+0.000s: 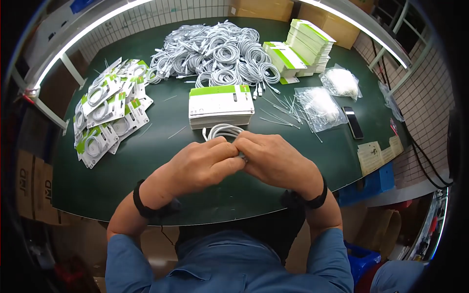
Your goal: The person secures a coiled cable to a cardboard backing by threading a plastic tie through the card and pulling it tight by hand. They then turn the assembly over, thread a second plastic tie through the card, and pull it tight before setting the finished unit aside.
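A coiled white cable (225,130) is between my two hands, just in front of a stack of green-and-white packaging cards (221,105). My left hand (207,161) is closed on the coil from the left, thumb pointing toward the middle. My right hand (271,157) is closed on it from the right, its fingertips meeting those of the left. The lower part of the coil is hidden behind the fingers. Whether a tie is also pinched there I cannot make out.
A big heap of coiled cables (215,51) lies at the back. Carded cables (110,107) are piled at left. Card stacks (310,44), bags of white ties (320,110), loose ties (288,112), a phone (352,122) and paper slips (378,154) lie to the right.
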A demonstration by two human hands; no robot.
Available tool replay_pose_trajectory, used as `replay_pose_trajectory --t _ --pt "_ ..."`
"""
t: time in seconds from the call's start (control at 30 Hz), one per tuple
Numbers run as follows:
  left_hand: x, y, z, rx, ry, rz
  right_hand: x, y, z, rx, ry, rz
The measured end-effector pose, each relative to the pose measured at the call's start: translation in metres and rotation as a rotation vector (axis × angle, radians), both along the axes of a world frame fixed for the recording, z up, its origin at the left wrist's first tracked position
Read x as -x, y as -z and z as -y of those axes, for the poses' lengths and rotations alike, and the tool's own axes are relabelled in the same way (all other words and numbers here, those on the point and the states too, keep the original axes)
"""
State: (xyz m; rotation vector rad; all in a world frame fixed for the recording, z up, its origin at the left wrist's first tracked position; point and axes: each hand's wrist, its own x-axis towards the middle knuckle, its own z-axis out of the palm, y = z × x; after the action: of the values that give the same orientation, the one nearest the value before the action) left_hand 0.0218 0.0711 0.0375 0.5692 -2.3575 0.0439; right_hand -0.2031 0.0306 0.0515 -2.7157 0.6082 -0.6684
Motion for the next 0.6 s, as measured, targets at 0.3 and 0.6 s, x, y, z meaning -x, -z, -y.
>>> replay_pose_trajectory --t 0.3,0.6 --pt "0.023 -0.002 0.004 -0.035 0.091 0.136 0.040 0.004 0.002 -0.296 -0.055 -0.019" --pt "0.031 -0.005 0.016 -0.014 0.127 0.200 0.064 0.024 0.005 -0.571 -0.062 0.298"
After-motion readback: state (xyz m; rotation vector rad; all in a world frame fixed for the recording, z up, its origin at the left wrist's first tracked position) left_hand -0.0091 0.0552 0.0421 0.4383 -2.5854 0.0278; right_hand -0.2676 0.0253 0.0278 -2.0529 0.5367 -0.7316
